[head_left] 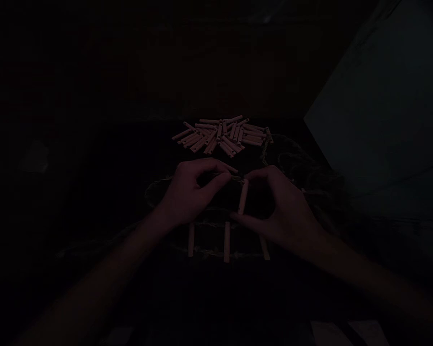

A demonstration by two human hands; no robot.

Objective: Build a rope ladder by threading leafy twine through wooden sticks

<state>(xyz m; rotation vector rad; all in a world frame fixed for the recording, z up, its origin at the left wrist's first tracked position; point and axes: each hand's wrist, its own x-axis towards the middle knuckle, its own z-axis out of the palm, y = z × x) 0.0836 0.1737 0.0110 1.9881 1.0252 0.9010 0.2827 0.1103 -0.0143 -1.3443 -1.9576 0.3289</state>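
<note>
The scene is very dark. My right hand pinches a short pale wooden stick, held nearly upright between thumb and fingers. My left hand has its fingertips closed on a thin cord at the stick's top end. Below my hands lie three more pale sticks side by side, joined by twisted cord like rungs. A heap of several loose sticks lies farther away, beyond my hands.
A large pale flat sheet or board slants in from the upper right. Loops of cord lie to the right of the heap. Pale patches show at the bottom edge. Everything else is too dark to make out.
</note>
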